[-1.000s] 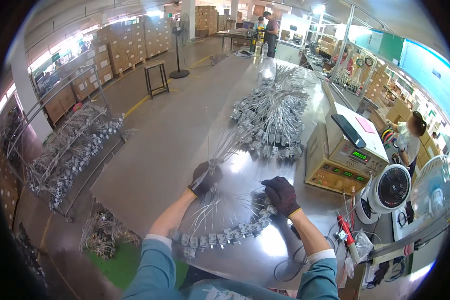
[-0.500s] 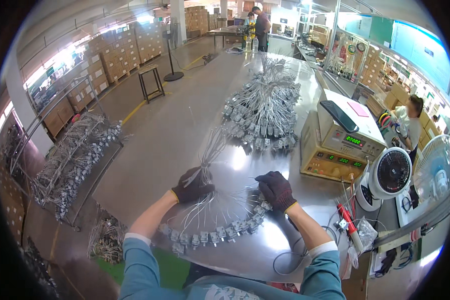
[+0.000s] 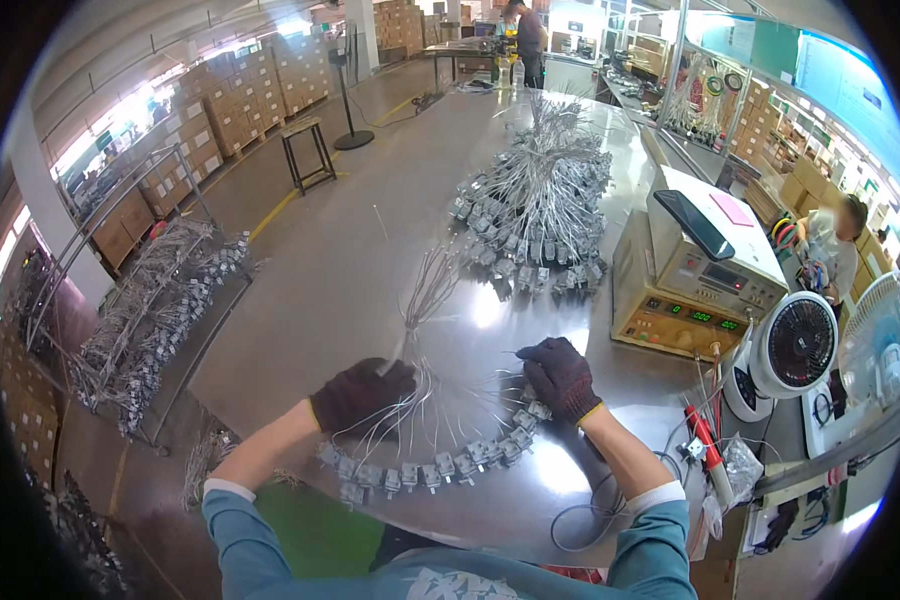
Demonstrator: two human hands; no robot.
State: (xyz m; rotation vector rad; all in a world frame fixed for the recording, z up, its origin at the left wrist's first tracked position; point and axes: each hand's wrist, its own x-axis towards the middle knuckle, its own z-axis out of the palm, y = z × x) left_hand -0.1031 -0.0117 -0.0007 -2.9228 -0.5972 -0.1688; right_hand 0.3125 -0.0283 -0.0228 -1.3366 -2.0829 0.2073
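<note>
Wire bundle (image 3: 420, 400) under left hand (image 3: 362, 393); right hand (image 3: 560, 377) on connectors (image 3: 440, 465).

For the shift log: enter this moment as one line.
left hand: pinning wire bundle | right hand: on connector row | surface: metal table | nearby: tester box

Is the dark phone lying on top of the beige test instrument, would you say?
Yes, the dark phone lies flat on the beige test instrument, to the right.

A: Daylight is pouring in from the left, glaring off the steel table (image 3: 370, 260).

B: Fisheye is bending every edge, corners are going black, and the far hall is looking washed out and soft.
</note>
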